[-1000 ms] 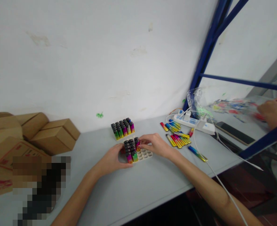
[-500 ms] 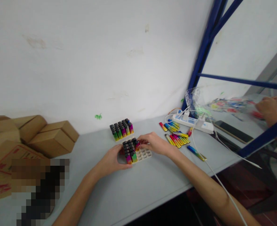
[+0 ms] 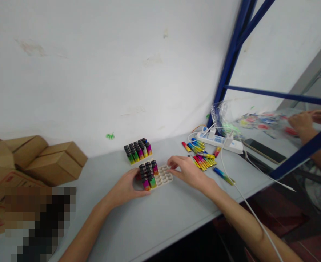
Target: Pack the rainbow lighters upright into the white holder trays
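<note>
Lighters [image 3: 149, 175] half-fill the near tray [image 3: 163, 182], its right cells [image 3: 165, 174] bare; left hand [image 3: 126, 188] clasps it, right hand [image 3: 188, 171], fingers narrowly parted, seems empty.

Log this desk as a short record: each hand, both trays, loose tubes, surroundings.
Left hand: holding near tray at its left end
Right hand: at the tray's right end, no tube visible in it
Near tray: upright tubes at left, open cells at right
Back tray: upright black-topped tubes
Loose tubes: lying at right
Surroundings: power strip, phone, cardboard boxes
</note>
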### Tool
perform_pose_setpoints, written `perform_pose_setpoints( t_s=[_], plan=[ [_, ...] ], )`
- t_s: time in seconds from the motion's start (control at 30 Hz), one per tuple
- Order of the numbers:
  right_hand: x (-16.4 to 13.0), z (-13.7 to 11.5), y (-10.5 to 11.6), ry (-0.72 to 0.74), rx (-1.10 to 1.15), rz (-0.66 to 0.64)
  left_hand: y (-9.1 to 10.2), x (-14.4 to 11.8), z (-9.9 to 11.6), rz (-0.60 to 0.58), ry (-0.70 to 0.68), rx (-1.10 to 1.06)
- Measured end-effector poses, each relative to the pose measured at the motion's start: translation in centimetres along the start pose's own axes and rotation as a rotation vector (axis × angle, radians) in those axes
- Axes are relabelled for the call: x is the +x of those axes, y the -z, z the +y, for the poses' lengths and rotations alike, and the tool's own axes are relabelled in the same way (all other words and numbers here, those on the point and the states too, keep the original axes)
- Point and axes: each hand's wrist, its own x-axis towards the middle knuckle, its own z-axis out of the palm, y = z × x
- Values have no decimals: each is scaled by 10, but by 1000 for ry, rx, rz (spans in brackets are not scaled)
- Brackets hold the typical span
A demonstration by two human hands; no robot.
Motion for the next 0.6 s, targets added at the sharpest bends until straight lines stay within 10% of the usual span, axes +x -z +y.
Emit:
perform_pose_setpoints(
  t_s=[0.27, 0.6],
  plan=[
    [-89, 47, 79, -404, -530, 31, -1, 1, -2, 10, 6, 18],
    [-114, 66, 86, -455, -405, -84, 0, 1, -4, -8, 4, -5]
  ],
)
